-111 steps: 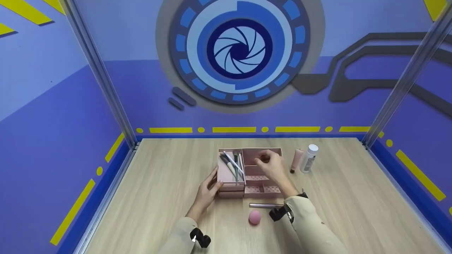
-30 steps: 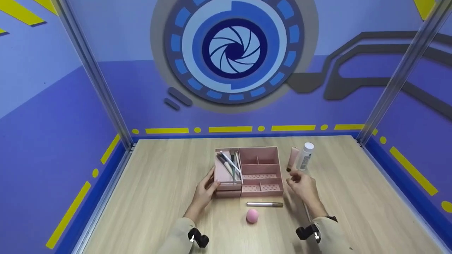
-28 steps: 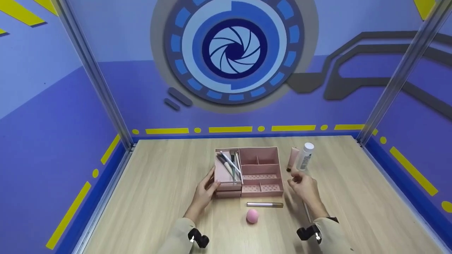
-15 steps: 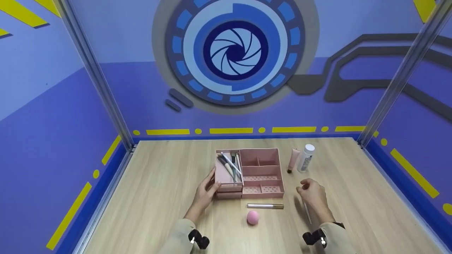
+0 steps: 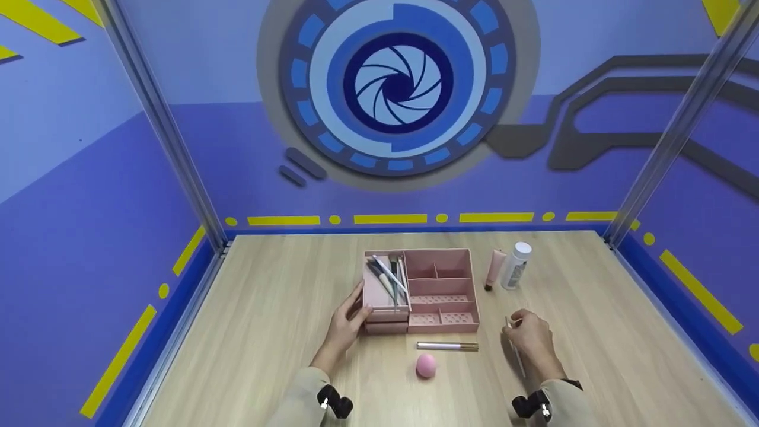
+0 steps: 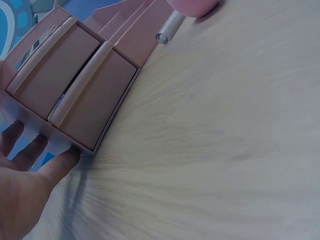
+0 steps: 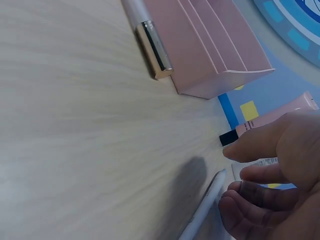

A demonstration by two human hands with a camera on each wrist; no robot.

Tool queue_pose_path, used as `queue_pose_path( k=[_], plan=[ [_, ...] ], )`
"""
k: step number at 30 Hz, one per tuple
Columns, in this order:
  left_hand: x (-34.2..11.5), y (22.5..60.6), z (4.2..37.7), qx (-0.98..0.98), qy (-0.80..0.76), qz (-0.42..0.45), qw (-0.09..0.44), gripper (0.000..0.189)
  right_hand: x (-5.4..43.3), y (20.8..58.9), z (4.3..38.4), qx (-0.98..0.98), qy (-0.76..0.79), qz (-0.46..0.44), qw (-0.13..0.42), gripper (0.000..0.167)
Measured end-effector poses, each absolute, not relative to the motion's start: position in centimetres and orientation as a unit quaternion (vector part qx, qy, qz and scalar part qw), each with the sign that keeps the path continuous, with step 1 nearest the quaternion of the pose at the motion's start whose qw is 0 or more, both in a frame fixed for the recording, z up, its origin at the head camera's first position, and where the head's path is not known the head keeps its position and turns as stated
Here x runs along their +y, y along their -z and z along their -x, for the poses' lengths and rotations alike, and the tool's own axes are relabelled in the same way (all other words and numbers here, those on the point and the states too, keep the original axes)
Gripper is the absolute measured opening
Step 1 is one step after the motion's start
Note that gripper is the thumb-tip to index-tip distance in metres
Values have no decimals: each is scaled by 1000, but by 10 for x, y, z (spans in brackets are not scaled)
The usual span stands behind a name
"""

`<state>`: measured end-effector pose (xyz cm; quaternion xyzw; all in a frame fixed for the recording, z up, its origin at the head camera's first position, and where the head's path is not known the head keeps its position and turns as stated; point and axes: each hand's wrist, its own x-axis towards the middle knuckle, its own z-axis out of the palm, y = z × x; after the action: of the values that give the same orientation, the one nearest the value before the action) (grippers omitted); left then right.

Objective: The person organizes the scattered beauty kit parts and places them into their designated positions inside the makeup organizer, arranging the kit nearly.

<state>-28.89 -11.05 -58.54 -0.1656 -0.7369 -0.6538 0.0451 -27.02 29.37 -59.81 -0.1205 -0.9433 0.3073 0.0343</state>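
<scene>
My left hand (image 5: 344, 329) rests against the left side of a pink makeup organizer (image 5: 442, 323), its fingertips touching the wall in the left wrist view. Makeup brushes (image 5: 388, 279) and a slim white stick lie in the tray on top of its two drawers (image 6: 95, 87). My right hand (image 5: 532, 338) hovers low at a slim white pen-shaped stick (image 7: 205, 210) with a tapered tip, lying on the table. The thumb and fingers are apart, with the lower fingers bent, and nothing appears pinched. Part of the stick is hidden under that hand in the head view.
A silver-and-gold tube (image 5: 447, 346) and a pink makeup sponge (image 5: 426, 366) lie before the organizer. To its right are a pink squeeze tube (image 5: 494, 268) with a black cap and a white bottle (image 5: 517, 267). Blue walls (image 5: 415, 204) enclose the wooden table (image 5: 278, 284).
My right hand has left the organizer's rear compartments, where a short divider now shows, and drawn right and back toward me to the white stick. My left hand stays against the organizer.
</scene>
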Motion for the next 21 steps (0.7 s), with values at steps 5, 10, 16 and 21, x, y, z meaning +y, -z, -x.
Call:
queue_pose_path(
  k=[5,10,16,21],
  plan=[
    [-111,585,289,-734,659,161,34,59,293,601,272,-949,-289,124,11,32],
    [-110,586,289,-726,669,159,18,60,292,601,272,-951,-284,124,-4,26],
    [-111,586,288,-727,669,156,15,60,292,600,271,-951,-287,119,5,26],
    [-111,585,288,-729,666,157,25,60,290,593,274,-948,-298,114,12,31]
  ],
)
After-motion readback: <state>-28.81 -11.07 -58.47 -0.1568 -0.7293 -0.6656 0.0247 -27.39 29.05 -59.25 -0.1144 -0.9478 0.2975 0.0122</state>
